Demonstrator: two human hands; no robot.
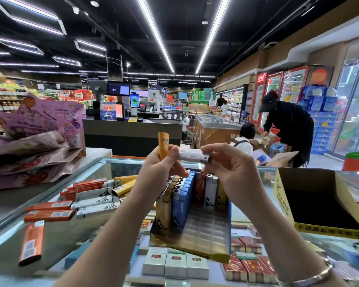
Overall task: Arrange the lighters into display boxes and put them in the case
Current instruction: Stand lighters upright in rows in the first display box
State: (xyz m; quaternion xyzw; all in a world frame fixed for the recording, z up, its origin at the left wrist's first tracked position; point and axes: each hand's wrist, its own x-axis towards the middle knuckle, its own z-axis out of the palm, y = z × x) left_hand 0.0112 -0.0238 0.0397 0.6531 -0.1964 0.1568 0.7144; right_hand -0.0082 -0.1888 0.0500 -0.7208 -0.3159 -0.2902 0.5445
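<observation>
My left hand [161, 162] grips an upright yellow lighter [163, 144] and pinches one end of a white lighter [192, 155] lying crosswise. My right hand [229, 169] pinches the white lighter's other, metal-capped end. Both hands hover above a blue display box [229, 220] on the glass counter, partly filled with yellow, blue, orange and white lighters [182, 195] standing in rows. Several loose orange, white and yellow lighters [87, 199] lie scattered on the glass to the left.
An open yellow cardboard box [286, 206] stands at the right on the glass case [56, 241]; cigarette packs show beneath the glass. Purple snack bags [39, 141] pile up at the left. A checkout counter and two people are behind.
</observation>
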